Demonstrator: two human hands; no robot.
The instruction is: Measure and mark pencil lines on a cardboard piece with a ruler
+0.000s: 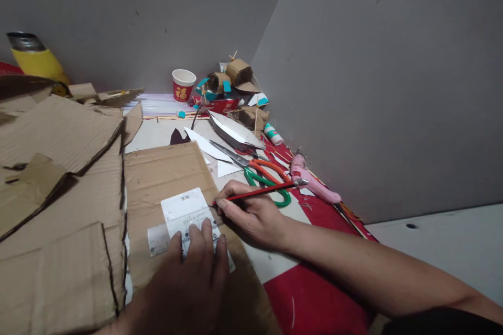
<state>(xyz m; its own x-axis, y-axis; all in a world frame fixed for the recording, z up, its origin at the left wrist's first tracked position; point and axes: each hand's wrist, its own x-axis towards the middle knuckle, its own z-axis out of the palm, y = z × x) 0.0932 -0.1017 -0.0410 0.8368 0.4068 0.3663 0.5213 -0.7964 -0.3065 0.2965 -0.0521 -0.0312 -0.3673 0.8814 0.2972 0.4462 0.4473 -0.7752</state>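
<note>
1. Head view — left hand, fingers spread, presses ruler over white card, presumably against slipping.
2. Right hand pinches red pencil near its tip — likely for control; card at its nine o'clock.

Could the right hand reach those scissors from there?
Probably yes: the scissors lie just beyond the right hand, nothing standing between, though the red pencil it holds crosses them in view.

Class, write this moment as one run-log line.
left hand: on clear ruler over white card, cardboard beneath | right hand: holding red pencil, tip near card | nearby: scissors, pink glue gun
</note>
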